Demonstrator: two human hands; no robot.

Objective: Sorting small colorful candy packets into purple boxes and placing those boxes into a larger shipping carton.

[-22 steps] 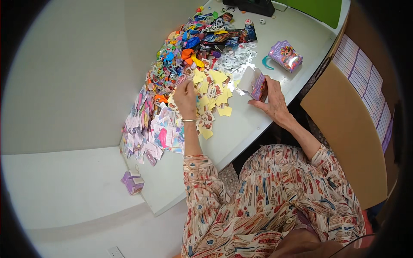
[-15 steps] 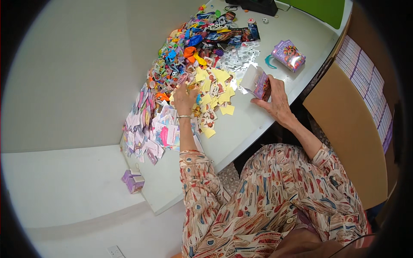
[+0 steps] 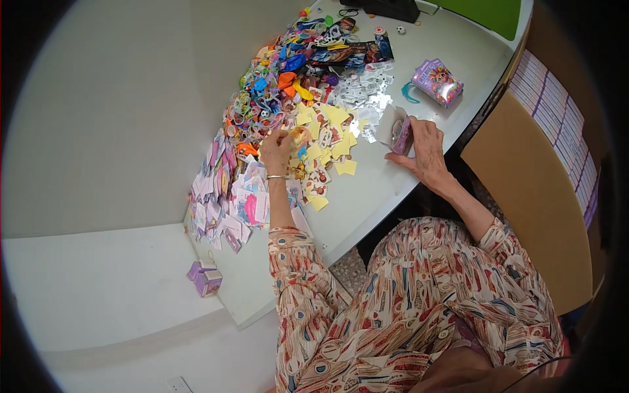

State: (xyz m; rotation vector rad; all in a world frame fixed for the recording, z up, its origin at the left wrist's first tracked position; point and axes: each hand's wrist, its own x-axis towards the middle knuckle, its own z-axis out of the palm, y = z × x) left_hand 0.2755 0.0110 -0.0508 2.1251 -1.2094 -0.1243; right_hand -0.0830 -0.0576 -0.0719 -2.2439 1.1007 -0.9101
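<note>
My right hand (image 3: 427,154) grips a small purple carton (image 3: 405,136) near the table's front edge. The carton's white flap stands open, and some pale contents show inside. My left hand (image 3: 276,152) hovers at the lower edge of a heap of small colourful toys (image 3: 262,85), fingers bent together. What they hold, if anything, I cannot make out. Beside its fingertips is a translucent yellow-orange item (image 3: 299,136). Yellow paper slips and round-print cards (image 3: 337,118) lie to the right of this hand, and pastel cards (image 3: 252,196) lie below it.
Flat purple cartons (image 3: 439,82) are stacked at the right, beside a teal curved toy (image 3: 409,93). Silvery-white packets (image 3: 367,88) lie behind the yellow slips. A large cardboard box (image 3: 524,190) packed with purple-white cartons stands right. Another purple carton (image 3: 204,278) sits at the left corner.
My left hand has drawn back slightly from the toy heap, its fingers closing together. The carton in my right hand has turned more upright, and its opening shows more of the contents.
</note>
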